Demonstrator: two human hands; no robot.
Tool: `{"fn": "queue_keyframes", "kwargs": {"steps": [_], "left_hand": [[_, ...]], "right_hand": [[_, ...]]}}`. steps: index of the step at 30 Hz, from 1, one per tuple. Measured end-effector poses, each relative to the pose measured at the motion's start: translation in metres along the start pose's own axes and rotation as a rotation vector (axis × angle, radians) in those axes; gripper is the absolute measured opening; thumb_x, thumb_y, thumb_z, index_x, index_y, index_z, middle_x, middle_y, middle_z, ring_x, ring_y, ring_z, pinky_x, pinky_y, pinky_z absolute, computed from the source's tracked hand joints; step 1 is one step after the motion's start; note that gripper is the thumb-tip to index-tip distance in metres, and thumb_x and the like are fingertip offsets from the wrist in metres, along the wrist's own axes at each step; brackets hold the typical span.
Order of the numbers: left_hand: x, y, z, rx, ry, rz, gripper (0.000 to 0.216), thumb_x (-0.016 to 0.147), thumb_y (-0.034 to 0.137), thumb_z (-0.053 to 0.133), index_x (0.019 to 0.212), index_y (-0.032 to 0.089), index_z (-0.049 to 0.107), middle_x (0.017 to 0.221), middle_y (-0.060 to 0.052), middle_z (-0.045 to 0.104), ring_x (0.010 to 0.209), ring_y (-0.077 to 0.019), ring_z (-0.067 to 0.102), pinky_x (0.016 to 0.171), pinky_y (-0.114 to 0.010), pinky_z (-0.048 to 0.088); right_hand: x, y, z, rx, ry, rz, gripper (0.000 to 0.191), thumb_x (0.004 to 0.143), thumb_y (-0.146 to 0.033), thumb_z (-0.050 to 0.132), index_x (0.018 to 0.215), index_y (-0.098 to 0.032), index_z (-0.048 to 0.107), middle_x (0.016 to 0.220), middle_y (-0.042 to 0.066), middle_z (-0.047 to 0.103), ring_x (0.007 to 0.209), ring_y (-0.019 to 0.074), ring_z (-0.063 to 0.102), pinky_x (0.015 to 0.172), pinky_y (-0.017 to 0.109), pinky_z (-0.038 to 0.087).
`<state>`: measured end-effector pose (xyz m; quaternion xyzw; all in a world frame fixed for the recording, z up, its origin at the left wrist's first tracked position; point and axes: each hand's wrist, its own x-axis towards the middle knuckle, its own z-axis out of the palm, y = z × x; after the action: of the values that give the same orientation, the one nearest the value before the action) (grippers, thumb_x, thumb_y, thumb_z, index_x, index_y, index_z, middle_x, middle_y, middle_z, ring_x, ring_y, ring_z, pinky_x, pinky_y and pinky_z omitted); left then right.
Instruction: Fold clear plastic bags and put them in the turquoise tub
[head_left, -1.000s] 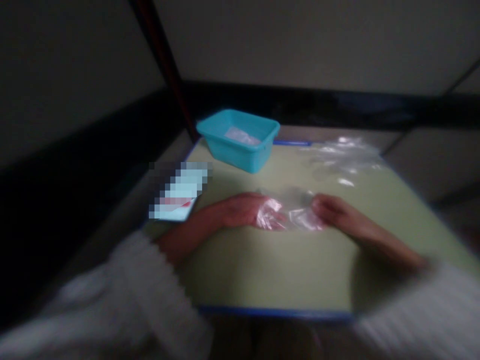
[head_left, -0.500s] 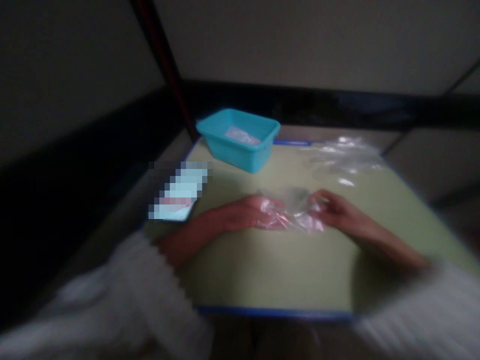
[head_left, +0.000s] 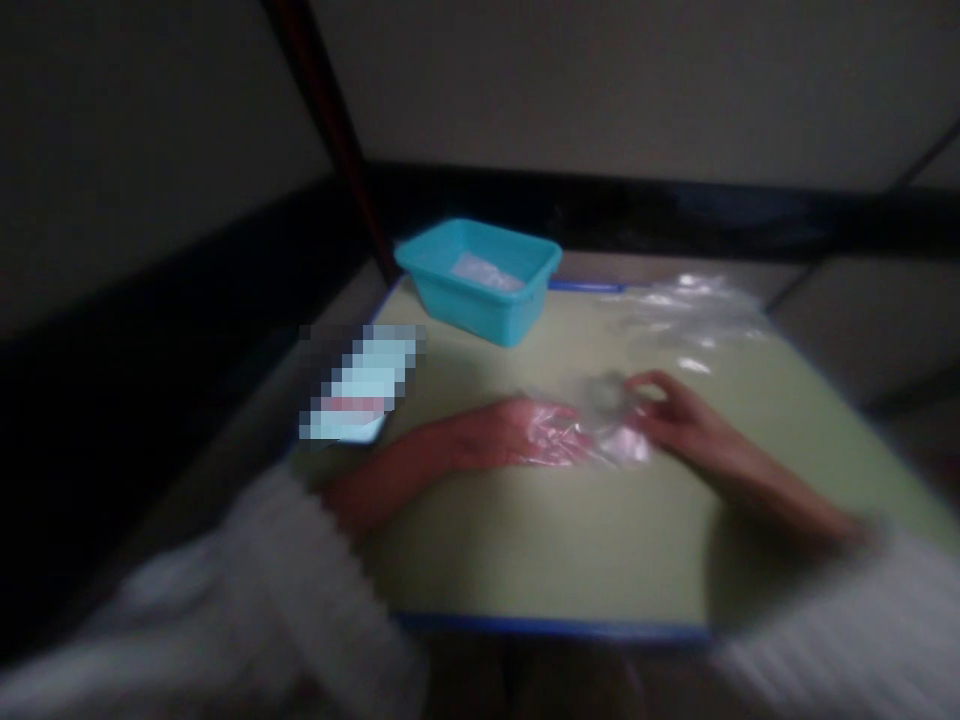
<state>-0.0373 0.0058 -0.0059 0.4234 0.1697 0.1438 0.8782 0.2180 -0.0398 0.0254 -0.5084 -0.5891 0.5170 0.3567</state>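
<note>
A crinkled clear plastic bag [head_left: 561, 440] stretches between my two hands, low over the middle of the table. Shiny film covers the fingers of my left hand [head_left: 506, 430], which grips the bag's left part; whether the fingers are inside it or behind it I cannot tell. On the other side, my right hand [head_left: 664, 410] pinches the bag's right edge between thumb and fingers. Blur hides the bag's finer folds.
A turquoise plastic basket [head_left: 480, 305] with a pale folded plastic piece [head_left: 487, 272] inside stands at the back left. More clear plastic [head_left: 694, 310] lies at the back right. A phone [head_left: 364, 390], its screen pixelated, rests at the left edge of the blue-rimmed table [head_left: 547, 560].
My left hand and the film over it have shifted slightly right. The bag's middle has changed shape a little near my right fingers.
</note>
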Motion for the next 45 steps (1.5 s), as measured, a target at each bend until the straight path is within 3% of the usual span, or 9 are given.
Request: {"fn": "queue_keyframes", "kwargs": {"steps": [4, 8, 13, 20, 27, 31, 34, 37, 45], "left_hand": [[0.001, 0.000, -0.002, 0.000, -0.027, 0.004, 0.063, 0.067, 0.011, 0.074, 0.125, 0.016, 0.049, 0.127, -0.015, 0.056, 0.115, -0.0235, 0.056, 0.105, -0.042, 0.032], [0.001, -0.001, -0.001, 0.019, -0.033, 0.022, 0.067, 0.067, 0.011, 0.074, 0.128, 0.018, 0.047, 0.128, -0.014, 0.055, 0.117, -0.0241, 0.054, 0.104, -0.042, 0.032], [0.001, -0.004, 0.001, 0.005, 0.007, 0.058, 0.082, 0.063, 0.011, 0.077, 0.135, 0.023, 0.039, 0.126, -0.013, 0.057, 0.115, -0.0251, 0.056, 0.103, -0.044, 0.034], [0.001, 0.002, 0.007, 0.058, 0.036, 0.126, 0.096, 0.056, 0.006, 0.078, 0.139, 0.028, 0.034, 0.137, -0.012, 0.049, 0.121, -0.0294, 0.051, 0.098, -0.043, 0.041], [0.004, 0.008, 0.009, 0.176, 0.192, 0.227, 0.065, 0.065, 0.014, 0.075, 0.126, 0.023, 0.054, 0.137, -0.012, 0.049, 0.128, -0.0289, 0.045, 0.091, -0.034, 0.045], [0.007, 0.011, 0.009, 0.221, 0.468, 0.322, 0.051, 0.068, 0.021, 0.073, 0.117, 0.014, 0.059, 0.122, -0.016, 0.061, 0.112, -0.0275, 0.058, 0.093, -0.037, 0.045], [0.007, 0.015, 0.008, 0.211, 0.629, 0.364, 0.069, 0.070, 0.019, 0.069, 0.134, 0.014, 0.043, 0.123, -0.017, 0.060, 0.104, -0.0245, 0.063, 0.092, -0.037, 0.046], [0.006, 0.017, 0.002, 0.269, 0.654, 0.383, 0.087, 0.071, 0.017, 0.068, 0.145, 0.016, 0.023, 0.126, -0.018, 0.058, 0.104, -0.0236, 0.064, 0.092, -0.038, 0.046], [0.005, 0.012, -0.017, 0.779, 0.692, 0.379, 0.047, 0.075, 0.029, 0.065, 0.118, 0.014, 0.062, 0.118, -0.011, 0.065, 0.113, -0.0276, 0.058, 0.097, -0.042, 0.045]], "right_hand": [[0.006, 0.002, 0.001, 0.070, 0.125, -0.057, 0.054, 0.072, -0.033, 0.072, 0.117, -0.026, 0.043, 0.081, 0.002, 0.070, 0.071, 0.0187, 0.065, 0.059, 0.030, 0.048], [0.014, 0.004, -0.001, 0.164, 0.040, -0.075, 0.060, 0.070, -0.028, 0.075, 0.122, -0.027, 0.045, 0.098, 0.006, 0.072, 0.085, 0.0203, 0.068, 0.077, 0.036, 0.052], [0.017, 0.008, -0.004, 0.173, -0.060, -0.115, 0.046, 0.069, -0.025, 0.076, 0.112, -0.024, 0.059, 0.111, 0.009, 0.069, 0.087, 0.0208, 0.069, 0.082, 0.039, 0.053], [0.013, 0.005, -0.003, 0.076, 0.025, -0.127, 0.039, 0.069, -0.024, 0.075, 0.107, -0.023, 0.066, 0.116, 0.008, 0.067, 0.092, 0.0224, 0.068, 0.082, 0.040, 0.055], [0.011, 0.006, -0.004, 0.084, 0.004, -0.144, 0.040, 0.070, -0.022, 0.075, 0.109, -0.027, 0.066, 0.115, 0.006, 0.067, 0.089, 0.0222, 0.069, 0.078, 0.036, 0.056], [0.011, 0.003, -0.002, 0.077, 0.000, -0.113, 0.040, 0.071, -0.023, 0.074, 0.110, -0.024, 0.064, 0.116, 0.008, 0.067, 0.089, 0.0227, 0.070, 0.080, 0.038, 0.056], [0.011, 0.003, -0.001, 0.048, -0.014, -0.108, 0.040, 0.072, -0.024, 0.073, 0.111, -0.022, 0.064, 0.114, 0.010, 0.068, 0.093, 0.0237, 0.069, 0.083, 0.039, 0.054], [0.012, 0.005, -0.001, 0.011, -0.018, -0.134, 0.037, 0.072, -0.026, 0.073, 0.108, -0.021, 0.064, 0.108, 0.009, 0.070, 0.093, 0.0235, 0.068, 0.083, 0.039, 0.054], [0.011, 0.005, 0.000, -0.141, 0.096, -0.127, 0.036, 0.074, -0.036, 0.071, 0.104, -0.016, 0.068, 0.097, 0.010, 0.072, 0.087, 0.0231, 0.067, 0.080, 0.039, 0.053]]}}
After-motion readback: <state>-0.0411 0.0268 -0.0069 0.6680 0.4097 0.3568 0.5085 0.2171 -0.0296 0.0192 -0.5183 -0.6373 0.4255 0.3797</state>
